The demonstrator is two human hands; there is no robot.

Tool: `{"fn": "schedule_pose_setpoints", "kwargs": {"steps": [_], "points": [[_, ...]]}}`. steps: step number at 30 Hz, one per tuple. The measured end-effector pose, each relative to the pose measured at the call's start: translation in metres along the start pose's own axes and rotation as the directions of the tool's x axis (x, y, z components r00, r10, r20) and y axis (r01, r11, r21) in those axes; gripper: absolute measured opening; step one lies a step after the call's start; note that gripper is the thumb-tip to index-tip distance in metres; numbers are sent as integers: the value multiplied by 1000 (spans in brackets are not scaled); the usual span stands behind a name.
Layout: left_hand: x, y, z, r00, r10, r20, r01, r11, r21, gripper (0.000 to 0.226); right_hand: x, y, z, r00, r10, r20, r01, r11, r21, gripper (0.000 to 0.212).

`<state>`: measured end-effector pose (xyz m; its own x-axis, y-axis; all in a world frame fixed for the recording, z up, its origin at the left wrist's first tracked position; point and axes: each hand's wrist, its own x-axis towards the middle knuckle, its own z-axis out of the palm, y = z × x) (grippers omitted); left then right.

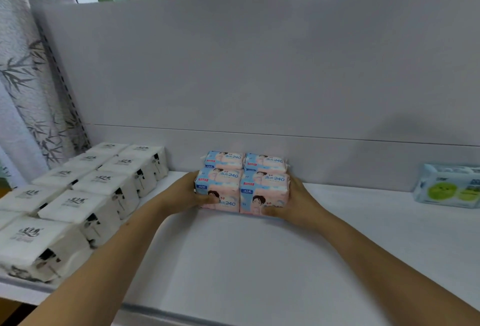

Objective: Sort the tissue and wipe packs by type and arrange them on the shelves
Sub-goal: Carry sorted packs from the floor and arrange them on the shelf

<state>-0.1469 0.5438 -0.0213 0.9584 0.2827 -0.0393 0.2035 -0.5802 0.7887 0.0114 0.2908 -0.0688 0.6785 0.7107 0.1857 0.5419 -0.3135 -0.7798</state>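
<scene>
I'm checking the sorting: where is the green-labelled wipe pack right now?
In the head view, the green-labelled wipe pack lies at the far right of the shelf, against the back panel, apart from the pink and blue packs.

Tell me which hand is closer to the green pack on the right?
Right. The right hand grips the pink and blue packs on the side facing the green pack; the left hand grips their far side, nearer the white packs.

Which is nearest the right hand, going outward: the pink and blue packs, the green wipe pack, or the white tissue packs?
1. Pink and blue packs: gripped by the right hand, centre of shelf.
2. Green wipe pack: far right.
3. White tissue packs: left side, beyond the left hand.
</scene>
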Motion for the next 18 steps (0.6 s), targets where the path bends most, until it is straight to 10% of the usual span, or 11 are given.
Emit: {"fn": "schedule_pose_setpoints", "kwargs": {"steps": [8,18], "points": [[-9,4,-6,995,-95,-42,94,995,-22,97,-21,-17,0,986,89,-139,-86,996,26,155],[-4,58,-35,938,39,-344,5,992,127,74,-42,-73,-3,932,-105,-347,53,986,-155,82]]}}
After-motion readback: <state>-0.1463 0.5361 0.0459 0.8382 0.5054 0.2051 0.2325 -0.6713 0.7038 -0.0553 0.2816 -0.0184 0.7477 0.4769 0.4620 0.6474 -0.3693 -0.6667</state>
